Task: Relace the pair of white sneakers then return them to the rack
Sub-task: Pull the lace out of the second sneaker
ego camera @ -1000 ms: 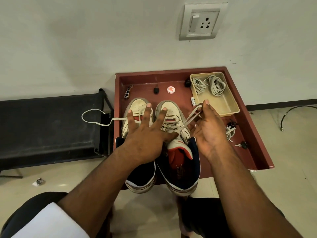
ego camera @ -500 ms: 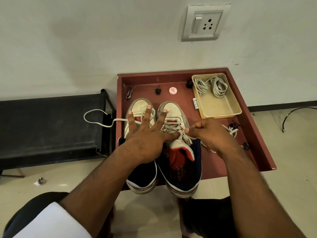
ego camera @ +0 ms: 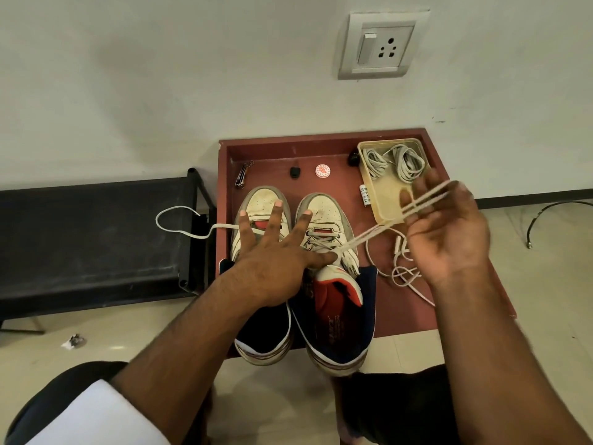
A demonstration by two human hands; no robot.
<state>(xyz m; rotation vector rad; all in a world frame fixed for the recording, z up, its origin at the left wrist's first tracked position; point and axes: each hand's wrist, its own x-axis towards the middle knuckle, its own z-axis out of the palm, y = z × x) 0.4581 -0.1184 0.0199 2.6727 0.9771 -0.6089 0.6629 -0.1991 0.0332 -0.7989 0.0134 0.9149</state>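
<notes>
Two white sneakers with navy collars stand side by side on a reddish-brown tray table (ego camera: 404,319), toes toward the wall. My left hand (ego camera: 272,255) lies flat with spread fingers across both, over the left sneaker (ego camera: 260,203) and the right sneaker (ego camera: 324,213). My right hand (ego camera: 449,229) is lifted to the right above the tray and pulls a doubled white lace (ego camera: 378,229) taut from the right sneaker's eyelets. The slack of that lace coils on the tray beneath the hand. The left sneaker's lace (ego camera: 179,226) trails left over the black rack.
A black shoe rack (ego camera: 93,236) stands left of the tray against the wall. A beige tub (ego camera: 385,200) with coiled grey laces sits at the tray's far right corner. Small items lie along the tray's back edge. A wall socket (ego camera: 382,46) is above.
My right hand went down to the right sneaker's eyelets, then rose up and to the right, drawing the lace out taut. My left hand stayed pressed on the sneakers.
</notes>
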